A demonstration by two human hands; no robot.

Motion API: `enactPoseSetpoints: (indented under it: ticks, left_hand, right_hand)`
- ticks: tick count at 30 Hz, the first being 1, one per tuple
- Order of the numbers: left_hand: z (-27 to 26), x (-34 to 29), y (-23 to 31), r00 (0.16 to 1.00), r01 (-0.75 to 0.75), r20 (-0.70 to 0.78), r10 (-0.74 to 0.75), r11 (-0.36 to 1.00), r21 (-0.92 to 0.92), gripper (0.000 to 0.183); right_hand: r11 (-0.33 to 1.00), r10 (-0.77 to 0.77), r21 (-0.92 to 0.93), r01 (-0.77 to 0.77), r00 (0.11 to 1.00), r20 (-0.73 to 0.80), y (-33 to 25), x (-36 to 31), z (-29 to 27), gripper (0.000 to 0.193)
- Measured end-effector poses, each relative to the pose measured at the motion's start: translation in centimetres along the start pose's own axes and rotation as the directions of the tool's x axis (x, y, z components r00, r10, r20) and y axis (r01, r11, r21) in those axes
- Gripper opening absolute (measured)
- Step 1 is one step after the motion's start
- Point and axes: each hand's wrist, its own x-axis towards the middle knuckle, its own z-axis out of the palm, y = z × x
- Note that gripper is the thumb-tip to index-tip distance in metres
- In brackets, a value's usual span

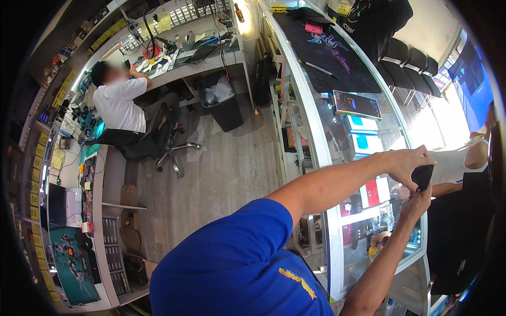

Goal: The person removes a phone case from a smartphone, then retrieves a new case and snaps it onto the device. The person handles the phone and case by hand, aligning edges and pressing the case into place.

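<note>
Both my hands reach out over the glass counter on the right, close together around a small dark object [422,177], black and rounded. Its kind cannot be made out, as my fingers cover part of it. My left hand [403,164] grips it from above, fingers bent over its top. From below, my right hand [416,204] closes on its lower end, thumb and fingers pressed together. Beneath my forearms is the glass display counter [329,231], with boxes inside, among them a red and white box [375,193].
A black mat [321,52], a pen [319,69] and a flat colourful box [357,105] lie on the counter. A person in black [458,231] stands across it. Behind, a seated person in white [121,100] works at a bench near an office chair [158,131] and bin [224,108].
</note>
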Motion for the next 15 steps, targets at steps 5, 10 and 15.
enactPoseSetpoints:
  ticks: [5, 10, 15]
  left_hand:
    - [0.4, 0.2, -1.1, 0.999, 0.0, -0.036, -0.002, 0.998, -0.062, 0.102]
    - [0.1, 0.2, -0.3, 0.996, -0.017, -0.085, 0.008, 0.995, -0.101, 0.097]
    - [0.3, 0.1, -0.6, 0.978, -0.087, -0.195, 0.072, 0.994, -0.069, 0.083]
  right_hand:
    - [1.0, 0.014, 0.006, -0.014, 1.0, -0.025, -0.5, -0.2, 1.2, 0.042]
    - [0.999, 0.006, -0.047, -0.005, 1.0, 0.025, -1.8, -0.9, 3.2, 0.047]
    - [0.998, -0.051, 0.049, 0.048, 0.996, 0.071, -1.8, -1.2, 4.1, 0.047]
